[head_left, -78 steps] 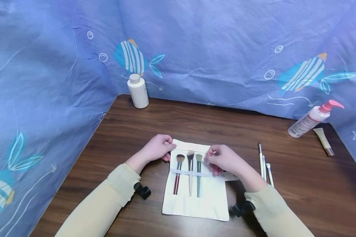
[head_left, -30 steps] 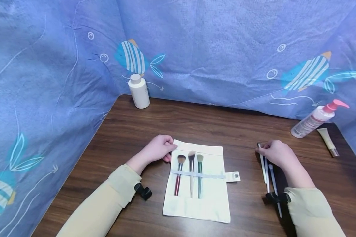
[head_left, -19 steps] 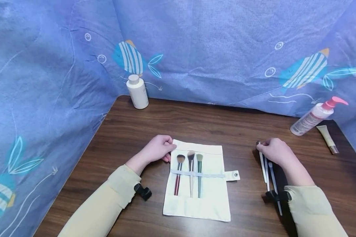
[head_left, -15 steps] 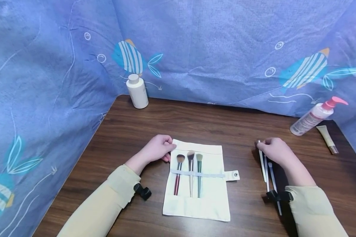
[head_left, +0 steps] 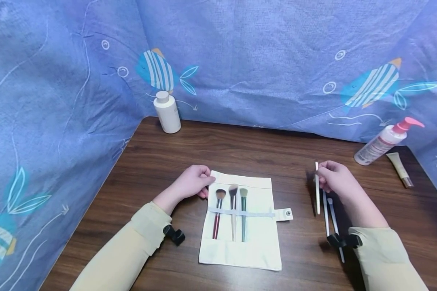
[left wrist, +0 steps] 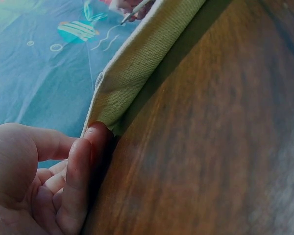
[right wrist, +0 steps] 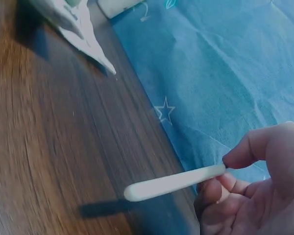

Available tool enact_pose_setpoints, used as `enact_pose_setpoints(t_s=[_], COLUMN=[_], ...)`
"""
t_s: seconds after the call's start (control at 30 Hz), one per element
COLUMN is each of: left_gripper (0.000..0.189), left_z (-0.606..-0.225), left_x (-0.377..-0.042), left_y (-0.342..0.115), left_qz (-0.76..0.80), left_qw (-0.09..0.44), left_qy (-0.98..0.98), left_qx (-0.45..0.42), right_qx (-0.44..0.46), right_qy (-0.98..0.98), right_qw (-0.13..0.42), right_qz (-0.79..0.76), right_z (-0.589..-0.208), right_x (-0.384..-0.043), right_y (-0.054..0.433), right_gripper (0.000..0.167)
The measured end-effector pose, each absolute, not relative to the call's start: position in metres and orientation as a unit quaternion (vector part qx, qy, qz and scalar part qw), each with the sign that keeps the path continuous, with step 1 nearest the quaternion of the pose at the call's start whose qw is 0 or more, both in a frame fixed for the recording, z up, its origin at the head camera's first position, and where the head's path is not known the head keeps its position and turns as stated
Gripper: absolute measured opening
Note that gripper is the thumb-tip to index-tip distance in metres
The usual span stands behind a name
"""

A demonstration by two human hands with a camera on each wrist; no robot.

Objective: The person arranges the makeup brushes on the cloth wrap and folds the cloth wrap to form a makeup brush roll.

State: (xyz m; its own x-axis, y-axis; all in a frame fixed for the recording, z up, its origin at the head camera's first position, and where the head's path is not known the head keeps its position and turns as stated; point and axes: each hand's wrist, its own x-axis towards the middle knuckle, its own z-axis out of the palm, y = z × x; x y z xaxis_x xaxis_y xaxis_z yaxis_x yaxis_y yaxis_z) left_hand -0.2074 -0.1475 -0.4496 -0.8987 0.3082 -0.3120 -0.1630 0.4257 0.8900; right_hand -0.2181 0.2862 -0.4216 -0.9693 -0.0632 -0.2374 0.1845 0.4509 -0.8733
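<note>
My left hand (head_left: pixel 194 180) pinches the upper left corner of a white cloth brush roll (head_left: pixel 260 252) lying unfolded on the table; the left wrist view shows thumb and finger on the edge of its fabric (left wrist: pixel 132 73). Under the roll's elastic band lie a red-handled makeup brush (head_left: pixel 216 226), a pale-handled one (head_left: pixel 234 226) and a green-handled one (head_left: pixel 244 226). Over to the right, my right hand (head_left: pixel 336 180) pinches a white-handled makeup brush (head_left: pixel 317 196) near its far end, its handle (right wrist: pixel 174 185) casting a shadow below. Two slim brushes (head_left: pixel 326 218) lie beside that hand, partly hidden by the wrist strap.
A white capped bottle (head_left: pixel 168 115) stands at the back left corner of the table (head_left: pixel 240 141). At the back right are a pink-topped pump bottle (head_left: pixel 380 145) and a small tube (head_left: pixel 399 169). A blue fish-print curtain (head_left: pixel 240 60) borders the table.
My right hand went from the roll's right edge to the loose brushes, took hold of the white-handled makeup brush and raised it away from the others. My left hand stayed on the corner.
</note>
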Motion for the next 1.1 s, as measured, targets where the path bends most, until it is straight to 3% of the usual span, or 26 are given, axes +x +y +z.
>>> enact_pose_setpoints(t_s=[0.27,1.1], left_gripper=[0.015,0.014], left_z=[-0.45,-0.452], left_x=[-0.209,-0.208], left_y=[-0.147,-0.149], left_qz=[0.535,0.539], left_qw=[0.222,0.218], left_qy=[0.814,0.812], left_qx=[0.044,0.046], right_qx=[0.024,-0.021], right_qy=[0.778,0.746], right_qw=[0.133,0.189], right_qz=[-0.613,-0.639], right_z=[-0.42,-0.426], right_x=[-0.214,-0.221], right_y=[0.268,0.177], right_gripper=[0.005,0.009])
